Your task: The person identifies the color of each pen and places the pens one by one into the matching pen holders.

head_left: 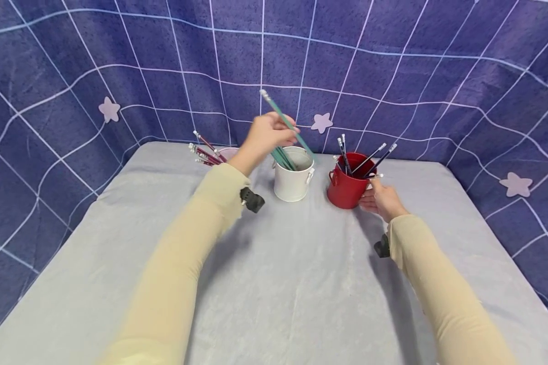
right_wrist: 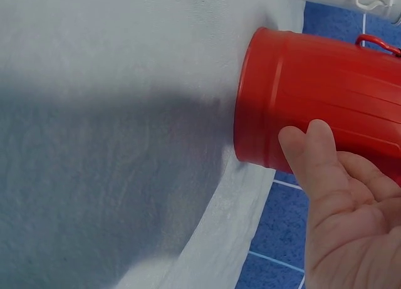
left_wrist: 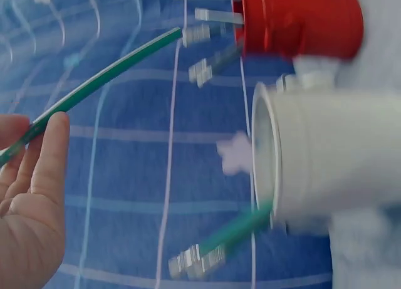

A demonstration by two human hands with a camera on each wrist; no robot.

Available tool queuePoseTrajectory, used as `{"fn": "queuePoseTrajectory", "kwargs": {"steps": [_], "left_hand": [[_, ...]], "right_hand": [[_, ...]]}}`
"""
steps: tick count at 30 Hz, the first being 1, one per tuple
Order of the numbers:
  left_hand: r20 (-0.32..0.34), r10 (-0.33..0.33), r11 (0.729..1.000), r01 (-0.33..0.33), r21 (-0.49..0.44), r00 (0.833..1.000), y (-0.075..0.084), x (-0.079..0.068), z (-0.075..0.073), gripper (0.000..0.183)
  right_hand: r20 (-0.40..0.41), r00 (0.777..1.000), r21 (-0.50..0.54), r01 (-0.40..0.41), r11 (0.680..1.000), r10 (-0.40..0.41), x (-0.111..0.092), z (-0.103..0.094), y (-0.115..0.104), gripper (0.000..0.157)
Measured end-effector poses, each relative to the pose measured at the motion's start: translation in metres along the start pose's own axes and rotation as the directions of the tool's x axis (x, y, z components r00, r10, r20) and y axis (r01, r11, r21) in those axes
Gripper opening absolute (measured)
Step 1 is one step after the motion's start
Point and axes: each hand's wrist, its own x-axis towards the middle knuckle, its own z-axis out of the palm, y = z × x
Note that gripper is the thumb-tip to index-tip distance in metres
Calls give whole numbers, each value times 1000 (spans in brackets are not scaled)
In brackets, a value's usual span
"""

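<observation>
My left hand (head_left: pixel 270 133) pinches a green pencil (head_left: pixel 280 112) between thumb and fingers, above the white bucket (head_left: pixel 291 183). The pencil slants, its white-eraser end up to the left and its lower end near the bucket's right rim in the head view. Several green pencils (left_wrist: pixel 235 234) lean inside that bucket, eraser ends out. My right hand (head_left: pixel 385 200) is at the right side of the red bucket (head_left: pixel 345 191). Two of its fingers (right_wrist: pixel 319 154) lie extended along the red wall in the right wrist view. Several dark pencils (head_left: pixel 378 161) with white erasers stand in the red bucket.
Left of the white bucket, several maroon pencils (head_left: pixel 205 154) lean out of a pale pink container (head_left: pixel 229 153), partly hidden by my left arm. A grey cloth (head_left: pixel 274 284) covers the table. Behind it hangs a blue curtain (head_left: pixel 173 50) with grid lines and stars.
</observation>
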Motion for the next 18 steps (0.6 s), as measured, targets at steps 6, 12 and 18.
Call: {"fn": "queuePoseTrajectory", "kwargs": {"steps": [6, 12, 18], "left_hand": [[-170, -2, 989, -23, -146, 986, 4, 8, -37, 11], [-225, -9, 985, -31, -171, 974, 32, 14, -58, 12], [-198, 16, 994, -36, -100, 980, 52, 18, -63, 11]], "right_hand": [[30, 1000, 7, 0, 1000, -1, 0, -1, 2, 71], [29, 1000, 11, -11, 1000, 11, 2, 2, 2, 74], [25, 1000, -29, -10, 1000, 10, 2, 2, 1, 75]]}}
